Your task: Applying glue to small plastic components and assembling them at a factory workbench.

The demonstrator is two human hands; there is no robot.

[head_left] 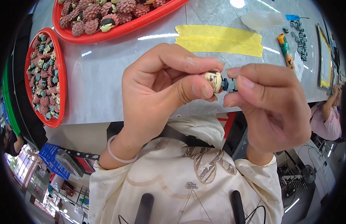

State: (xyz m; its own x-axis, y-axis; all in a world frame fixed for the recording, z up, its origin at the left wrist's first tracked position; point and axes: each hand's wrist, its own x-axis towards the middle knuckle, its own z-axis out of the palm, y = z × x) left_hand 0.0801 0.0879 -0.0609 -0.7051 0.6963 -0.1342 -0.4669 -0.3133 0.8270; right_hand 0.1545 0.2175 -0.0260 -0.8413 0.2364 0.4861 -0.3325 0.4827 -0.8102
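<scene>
Between the thumb and fingers of my left hand (161,82) is a small figurine head (213,81) with a cream face, dark hair and a bit of pink. My right hand (272,95) pinches a small grey-blue figurine body (229,84) by its far end. Head and body meet at the neck, in line and lying sideways above the near part of the table. Whether they are fully joined I cannot tell. My fingertips cover the back of the head and part of the body.
A red tray (117,37) of pink-haired heads stands at the back left. Another red tray (63,89) at the left holds assembled-looking figurines. Yellow tape (219,40) crosses the table. Loose grey-blue bodies (300,41) lie back right, near an orange-and-green tube (285,51). Another person (328,115) sits at the right.
</scene>
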